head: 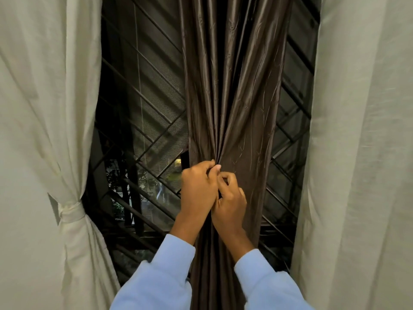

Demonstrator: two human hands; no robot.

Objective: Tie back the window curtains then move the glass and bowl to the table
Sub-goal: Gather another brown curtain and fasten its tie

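A shiny brown curtain hangs down the middle of the window, gathered into tight pleats at mid height. My left hand grips the gathered folds, thumb and fingers pinching the fabric at the bunch. My right hand is just beside it, fingers curled into the same gathered cloth. A cream curtain on the left is held back by a cream tie. Another cream curtain hangs loose on the right. No glass or bowl is in view.
Behind the curtains a dark window with a diagonal metal grille shows night-time trees and lights outside. My light blue sleeves fill the bottom of the view.
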